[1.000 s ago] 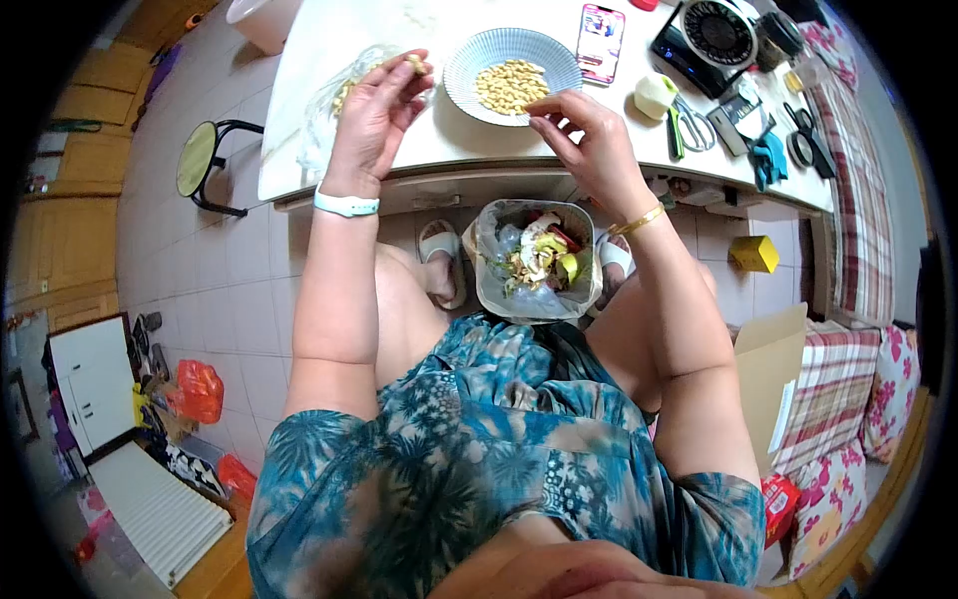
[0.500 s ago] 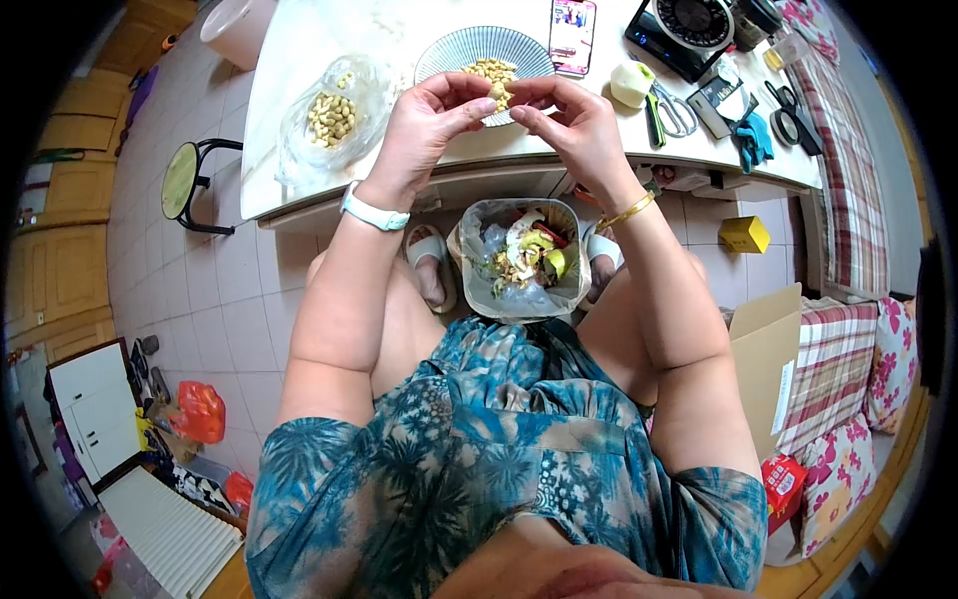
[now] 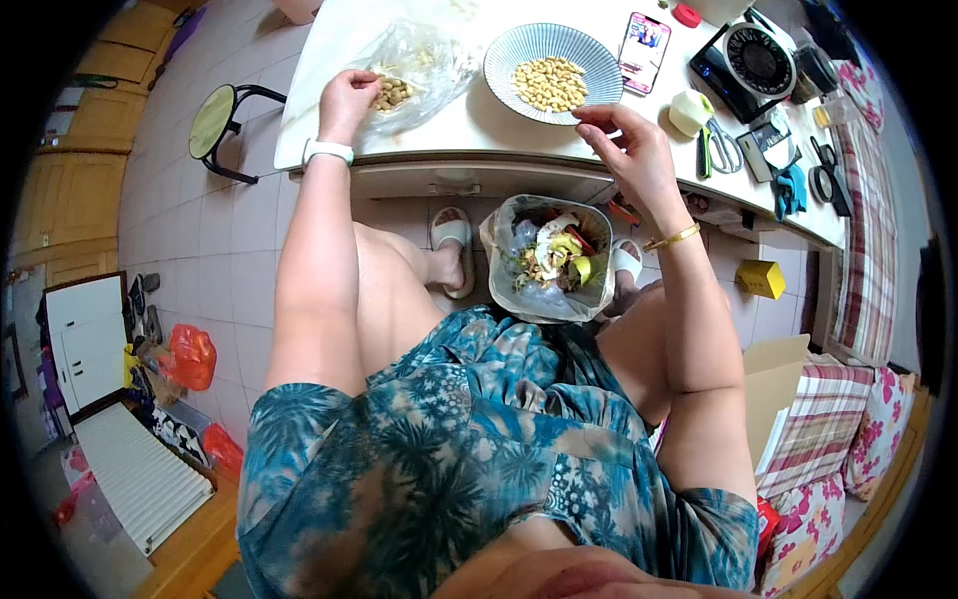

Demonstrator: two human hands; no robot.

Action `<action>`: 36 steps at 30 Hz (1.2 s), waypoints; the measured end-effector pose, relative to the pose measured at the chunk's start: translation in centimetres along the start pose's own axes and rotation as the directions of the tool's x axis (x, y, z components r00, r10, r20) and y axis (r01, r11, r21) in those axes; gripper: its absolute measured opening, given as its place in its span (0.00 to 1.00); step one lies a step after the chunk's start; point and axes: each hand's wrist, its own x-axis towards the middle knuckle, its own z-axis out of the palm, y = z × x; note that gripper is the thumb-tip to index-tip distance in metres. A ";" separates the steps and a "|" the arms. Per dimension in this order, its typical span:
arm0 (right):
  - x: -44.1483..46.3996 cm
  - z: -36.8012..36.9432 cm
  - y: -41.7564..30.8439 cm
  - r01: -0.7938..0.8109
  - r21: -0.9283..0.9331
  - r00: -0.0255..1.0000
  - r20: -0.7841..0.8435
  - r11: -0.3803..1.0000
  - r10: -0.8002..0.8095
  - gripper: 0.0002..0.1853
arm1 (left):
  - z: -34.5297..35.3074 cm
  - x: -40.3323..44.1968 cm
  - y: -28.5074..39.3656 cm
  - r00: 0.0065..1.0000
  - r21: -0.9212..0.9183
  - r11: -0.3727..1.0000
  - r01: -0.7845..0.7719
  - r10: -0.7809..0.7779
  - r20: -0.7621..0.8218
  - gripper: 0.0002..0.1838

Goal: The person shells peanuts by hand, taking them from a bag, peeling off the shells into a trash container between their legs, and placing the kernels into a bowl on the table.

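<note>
My left hand (image 3: 349,103) is at the clear plastic bag (image 3: 436,65) on the left of the table, its fingers pinched at the edge of a pile of unshelled peanuts (image 3: 395,95). The fingertips seem closed on a peanut, partly hidden by the hand. My right hand (image 3: 636,152) hovers by the near right rim of a blue-striped plate (image 3: 504,90), thumb and forefinger apart with nothing visible between them. Shelled pale peanuts (image 3: 551,84) lie heaped in the middle of this plate.
Below the table edge, between my feet, stands a lined waste bin (image 3: 499,286) with peelings. To the plate's right are a phone (image 3: 645,52), a partly peeled fruit (image 3: 691,113), a peeler (image 3: 705,152), scissors (image 3: 725,150) and a black fan-like device (image 3: 758,58). A stool (image 3: 212,123) stands left.
My hands were together over the plate, holding a peanut. Now they are apart: the left has gone to the bag, the right has opened beside the plate. The view has shifted left.
</note>
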 end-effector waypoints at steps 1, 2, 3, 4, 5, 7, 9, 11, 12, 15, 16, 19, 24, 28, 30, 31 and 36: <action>0.1 0.2 0.0 0.003 0.001 1.000 0.003 1.000 -0.003 0.10 | 0.5 0.3 -0.6 0.998 0.064 0.996 -0.062 0.062 0.005 0.12; 0.1 0.5 0.2 -0.001 0.034 1.000 0.014 0.999 0.000 0.10 | 0.9 0.2 -0.9 0.994 0.152 0.982 -0.108 0.109 0.006 0.12; 0.2 0.7 0.3 -0.004 0.066 1.000 0.026 0.998 0.003 0.10 | 0.9 -0.6 0.1 0.988 0.238 0.959 -0.152 0.153 0.012 0.12; 0.3 0.9 0.2 -0.003 0.066 1.000 0.028 0.998 0.001 0.10 | 0.8 -0.6 0.1 0.988 0.237 0.960 -0.150 0.152 0.009 0.12; 0.3 1.0 0.1 0.007 0.043 0.999 0.037 0.999 -0.009 0.10 | 0.7 -0.7 0.2 0.987 0.290 0.944 -0.157 0.139 0.079 0.13; 0.3 1.2 0.0 0.017 0.020 0.999 0.048 1.000 -0.018 0.10 | 0.6 -0.9 0.3 0.982 0.340 0.926 -0.165 0.121 0.147 0.13; 0.3 1.3 0.0 0.029 0.002 0.997 0.078 1.000 -0.029 0.11 | 0.4 -1.5 0.7 0.971 0.476 0.870 -0.131 0.015 0.239 0.13; 0.1 1.0 -0.1 0.029 -0.017 0.995 0.097 0.999 -0.028 0.10 | 0.3 -1.9 1.3 0.965 0.533 0.841 -0.093 -0.057 0.258 0.20; 0.1 0.9 -0.3 0.028 -0.035 0.993 0.113 0.999 -0.024 0.10 | 0.6 -1.9 0.6 0.968 0.529 0.835 -0.151 0.016 0.252 0.24; -0.1 0.7 -0.4 0.014 -0.032 0.992 0.126 0.999 -0.010 0.10 | 1.5 -1.9 -0.7 0.956 0.545 0.799 -0.253 0.121 0.268 0.33; -0.1 0.7 -0.3 0.014 -0.032 0.992 0.127 0.999 -0.010 0.10 | 1.8 -2.0 -0.8 0.947 0.511 0.814 -0.276 0.141 0.287 0.35; -0.2 0.5 -0.2 0.012 -0.028 0.993 0.115 1.000 -0.009 0.10 | 2.4 -2.8 0.6 0.935 0.495 0.820 -0.286 0.126 0.332 0.37; -0.2 0.3 0.0 -0.001 -0.053 0.993 0.118 0.999 0.008 0.10 | 2.5 -3.3 1.1 0.950 0.513 0.811 -0.280 0.156 0.272 0.36; -0.1 0.3 0.3 0.010 -0.066 0.993 0.120 0.998 -0.002 0.10 | 1.5 -3.4 2.0 0.971 0.539 0.810 -0.232 0.162 0.175 0.27; -0.2 0.3 0.0 0.013 -0.085 0.992 0.129 0.996 -0.002 0.10 | 1.0 -3.7 3.0 0.939 0.484 0.823 -0.297 0.160 0.305 0.16; -0.2 0.3 0.2 0.013 -0.085 0.992 0.129 0.996 -0.002 0.10 | 1.4 -3.8 2.9 0.939 0.484 0.823 -0.297 0.159 0.305 0.16; -0.2 0.3 0.5 -0.003 -0.076 0.990 0.143 0.997 0.014 0.09 | 2.8 -4.7 2.9 0.930 0.502 0.799 -0.330 0.184 0.319 0.09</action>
